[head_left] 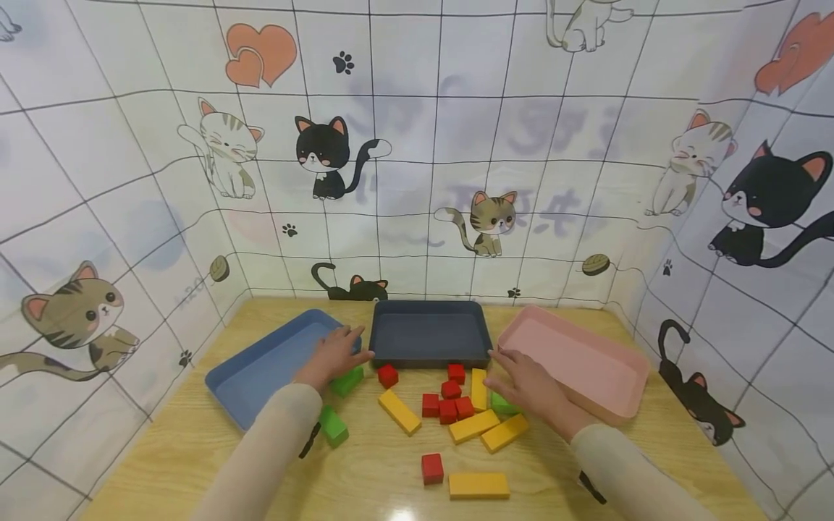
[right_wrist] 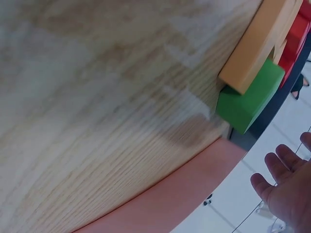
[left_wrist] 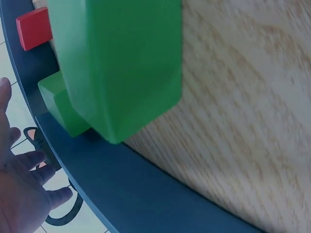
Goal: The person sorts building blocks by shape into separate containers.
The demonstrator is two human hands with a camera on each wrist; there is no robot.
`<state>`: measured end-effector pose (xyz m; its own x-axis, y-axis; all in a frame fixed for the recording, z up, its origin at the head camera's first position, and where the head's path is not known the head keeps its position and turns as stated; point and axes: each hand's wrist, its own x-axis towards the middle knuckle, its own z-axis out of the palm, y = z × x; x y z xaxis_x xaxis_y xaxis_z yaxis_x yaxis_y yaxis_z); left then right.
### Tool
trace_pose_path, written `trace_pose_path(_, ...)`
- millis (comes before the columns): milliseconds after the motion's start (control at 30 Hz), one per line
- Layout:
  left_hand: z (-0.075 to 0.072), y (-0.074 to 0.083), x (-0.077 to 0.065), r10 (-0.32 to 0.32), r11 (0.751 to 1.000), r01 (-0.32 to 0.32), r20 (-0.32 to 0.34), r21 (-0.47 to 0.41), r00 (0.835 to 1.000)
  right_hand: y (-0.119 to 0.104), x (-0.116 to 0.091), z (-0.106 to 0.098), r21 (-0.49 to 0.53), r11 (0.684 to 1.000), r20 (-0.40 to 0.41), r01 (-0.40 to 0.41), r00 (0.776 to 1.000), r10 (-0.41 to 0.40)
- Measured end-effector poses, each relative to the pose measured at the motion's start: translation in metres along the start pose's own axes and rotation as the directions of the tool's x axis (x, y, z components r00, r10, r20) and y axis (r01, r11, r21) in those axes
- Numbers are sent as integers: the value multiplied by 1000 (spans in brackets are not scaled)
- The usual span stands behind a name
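My left hand hovers over the right end of the blue tray, fingers spread and holding nothing. Just below it lies a green block, with a second green block closer to me. On the other side, my right hand reaches in beside the pink tray, its fingers extended and empty. A green block, partly hidden by that hand in the head view, lies beneath it. Yellow blocks and red cubes cluster to its left.
Between the side trays, a dark navy tray stands at the back of the wooden table. A lone red cube and a yellow block lie near the front. Cat-patterned cloth walls enclose the back and sides.
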<state>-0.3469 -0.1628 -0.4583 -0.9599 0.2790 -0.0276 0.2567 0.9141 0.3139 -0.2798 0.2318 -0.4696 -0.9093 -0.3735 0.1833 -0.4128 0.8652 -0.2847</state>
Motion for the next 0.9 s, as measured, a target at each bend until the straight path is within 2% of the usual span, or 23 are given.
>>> trace_pose_path(200, 0, 5, -1, 4, 1000, -4, 0, 7, 1000, -12, -14, 0, 16, 998, -8, 61, 998, -61)
trace_pose_path(300, 2, 4, -1, 14, 1000, -14, -2, 8, 1000, -18, -20, 2, 68, 992, -26, 106, 994, -105)
trace_pose_path(400, 5, 3, 0, 24, 1000, -24, -7, 6, 1000, -25, -25, 2, 124, 985, -13, 117, 993, -116)
trace_pose_path(600, 12, 0, 5, 40, 999, -40, 0, 23, 999, -38, -38, -2, 215, 969, 47, 119, 990, -132)
trace_pose_path(900, 16, 0, 7, 32, 999, -32, 7, 28, 999, -48, -64, -5, 271, 956, 145, 114, 977, -158)
